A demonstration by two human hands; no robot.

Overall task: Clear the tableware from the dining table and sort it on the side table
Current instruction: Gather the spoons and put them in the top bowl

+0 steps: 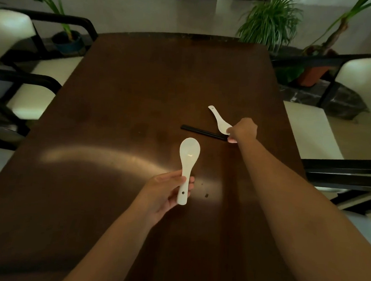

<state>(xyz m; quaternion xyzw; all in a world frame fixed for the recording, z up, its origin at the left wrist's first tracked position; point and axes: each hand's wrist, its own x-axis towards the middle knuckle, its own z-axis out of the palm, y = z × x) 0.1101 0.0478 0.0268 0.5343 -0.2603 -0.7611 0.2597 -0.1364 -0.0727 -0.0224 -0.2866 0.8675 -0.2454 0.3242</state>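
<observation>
Above table (118,92), left hand (164,193) around spoon (187,162)

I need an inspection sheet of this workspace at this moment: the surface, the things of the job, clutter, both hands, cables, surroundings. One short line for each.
Surface: dark wooden dining table, glossy, with a bright light patch near the middle.
Job's things: one white spoon held above the table; a second white spoon lying on the table; black chopsticks lying beside it.
Clutter: a few small crumbs on the table.
Hands: left hand grips the handle of the first spoon; right hand is at the bowl of the second spoon and the chopstick ends, its grip hidden.
Cables: nothing seen.
Surroundings: white-cushioned black chairs on both sides; potted plants on the floor beyond the table.
</observation>
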